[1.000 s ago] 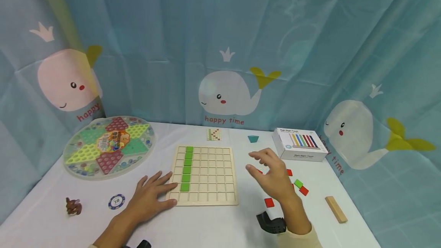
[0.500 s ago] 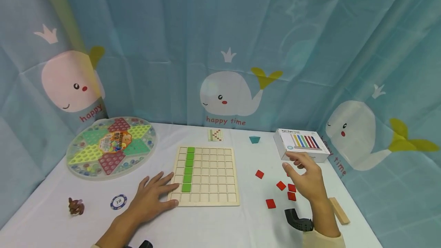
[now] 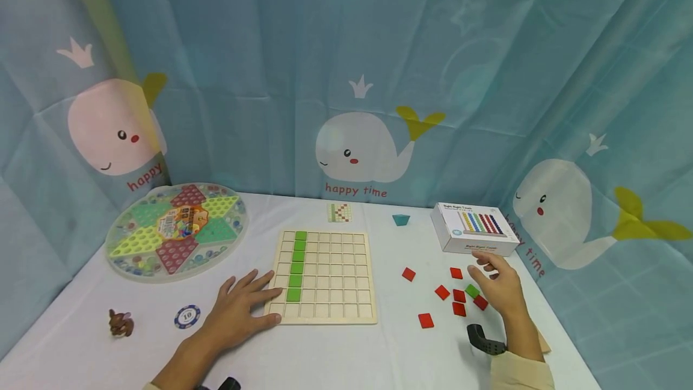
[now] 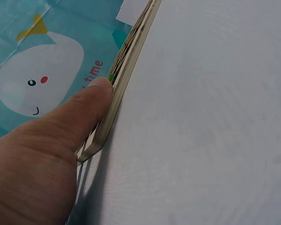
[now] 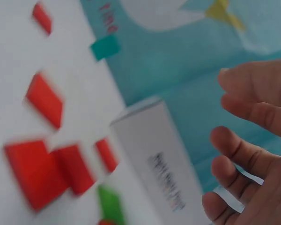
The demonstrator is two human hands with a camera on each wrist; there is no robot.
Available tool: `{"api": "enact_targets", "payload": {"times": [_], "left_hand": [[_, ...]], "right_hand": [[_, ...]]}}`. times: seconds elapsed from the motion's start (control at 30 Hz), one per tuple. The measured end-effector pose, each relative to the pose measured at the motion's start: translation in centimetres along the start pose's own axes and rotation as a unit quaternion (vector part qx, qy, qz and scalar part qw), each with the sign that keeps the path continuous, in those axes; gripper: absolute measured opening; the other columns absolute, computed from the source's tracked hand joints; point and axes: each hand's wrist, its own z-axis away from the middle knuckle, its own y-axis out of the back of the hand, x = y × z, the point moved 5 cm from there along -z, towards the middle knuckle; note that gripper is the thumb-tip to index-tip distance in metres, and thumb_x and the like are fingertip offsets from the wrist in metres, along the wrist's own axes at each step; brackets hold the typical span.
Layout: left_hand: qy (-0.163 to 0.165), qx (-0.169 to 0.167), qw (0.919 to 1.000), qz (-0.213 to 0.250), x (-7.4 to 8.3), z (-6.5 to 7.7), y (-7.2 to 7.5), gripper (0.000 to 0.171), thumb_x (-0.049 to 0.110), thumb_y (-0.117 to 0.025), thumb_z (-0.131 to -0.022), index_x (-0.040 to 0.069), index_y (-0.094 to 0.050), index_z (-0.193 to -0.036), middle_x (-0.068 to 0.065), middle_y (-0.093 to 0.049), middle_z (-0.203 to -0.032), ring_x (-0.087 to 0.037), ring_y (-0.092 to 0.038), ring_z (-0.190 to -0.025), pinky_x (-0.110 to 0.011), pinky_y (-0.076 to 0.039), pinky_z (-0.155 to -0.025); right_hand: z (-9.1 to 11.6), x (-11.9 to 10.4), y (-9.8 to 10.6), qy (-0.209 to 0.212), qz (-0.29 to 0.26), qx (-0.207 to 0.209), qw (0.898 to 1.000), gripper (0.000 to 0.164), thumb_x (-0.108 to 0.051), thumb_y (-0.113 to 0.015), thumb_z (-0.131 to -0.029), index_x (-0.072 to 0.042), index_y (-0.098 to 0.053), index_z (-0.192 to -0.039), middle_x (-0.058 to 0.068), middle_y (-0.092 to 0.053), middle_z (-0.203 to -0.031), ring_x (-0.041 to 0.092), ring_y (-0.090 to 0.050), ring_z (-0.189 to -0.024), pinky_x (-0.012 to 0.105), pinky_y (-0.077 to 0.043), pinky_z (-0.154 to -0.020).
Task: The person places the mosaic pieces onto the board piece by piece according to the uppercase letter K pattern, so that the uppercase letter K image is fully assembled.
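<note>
A wooden grid board [image 3: 338, 284] lies flat, with a column of green tiles [image 3: 296, 268] set near its left side. My left hand [image 3: 238, 312] rests with spread fingers on its left edge; in the left wrist view the thumb [image 4: 91, 105] lies along the board's side. To the right, several red tiles [image 3: 426, 321] and one loose green tile [image 3: 472, 290] are scattered on the cloth. Beside them my right hand [image 3: 500, 284] hovers with loosely bent fingers, nothing between them. In the right wrist view, the fingers are apart from the blurred red tiles [image 5: 42, 173].
A white box [image 3: 476, 229] stands at the back right, and a teal block [image 3: 401, 219] and a pattern card [image 3: 340, 212] lie behind the board. My right arm partly covers a wooden block [image 3: 543, 342]. At left are a Chinese checkers board [image 3: 203, 230], a poker chip [image 3: 187, 316] and a brown figurine [image 3: 121, 322].
My right hand has moved rightward from beside the grid board, across the red tiles, and is lower now. The left hand has stayed on the board's edge.
</note>
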Motion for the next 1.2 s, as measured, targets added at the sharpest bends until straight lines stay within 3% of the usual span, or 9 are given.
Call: {"api": "enact_targets", "payload": {"times": [0.23, 0.5, 0.73, 1.2], "left_hand": [[0.004, -0.007, 1.0, 0.005, 0.0, 0.0, -0.1, 0.06, 0.063, -0.07, -0.076, 0.022, -0.07, -0.121, -0.003, -0.047, -0.145, -0.038, -0.03, -0.137, -0.063, -0.008, -0.107], [0.002, -0.003, 1.0, 0.007, 0.0, -0.1, -0.3, 0.06, 0.063, -0.069, -0.077, 0.022, -0.069, -0.121, -0.003, -0.047, -0.145, -0.038, -0.03, -0.136, -0.063, -0.008, -0.107], [0.004, -0.005, 1.0, 0.0, -0.2, -0.3, -0.2, 0.06, 0.063, -0.068, -0.077, 0.023, -0.069, -0.121, -0.002, -0.046, -0.145, -0.038, -0.03, -0.137, -0.063, -0.008, -0.107], [0.008, -0.009, 0.9999, 0.003, -0.4, -0.2, -0.2, 0.061, 0.063, -0.069, -0.076, 0.023, -0.069, -0.121, -0.002, -0.047, -0.145, -0.038, -0.03, -0.137, -0.063, -0.007, -0.107]], "right_hand": [[0.6, 4.3, -1.6, -0.096, 0.019, -0.077, 0.992, 0.042, -0.02, -0.063, -0.092, -0.004, -0.056, -0.13, 0.022, -0.055, -0.119, 0.035, -0.046, -0.104, 0.05, -0.049, -0.079], [0.8, 5.9, -2.1, -0.089, 0.038, -0.129, 0.987, 0.045, -0.016, -0.064, -0.089, -0.001, -0.055, -0.131, 0.027, -0.053, -0.123, 0.042, -0.047, -0.108, 0.061, -0.04, -0.092], [0.8, 6.3, -2.7, -0.089, 0.045, -0.139, 0.985, 0.045, -0.014, -0.064, -0.088, 0.003, -0.055, -0.129, 0.028, -0.051, -0.126, 0.049, -0.045, -0.116, 0.063, -0.037, -0.095], [1.0, 6.4, -3.0, -0.098, 0.107, -0.116, 0.983, 0.041, -0.021, -0.067, -0.089, 0.006, -0.061, -0.12, 0.027, -0.05, -0.118, 0.043, -0.047, -0.108, 0.06, -0.042, -0.09]]}}
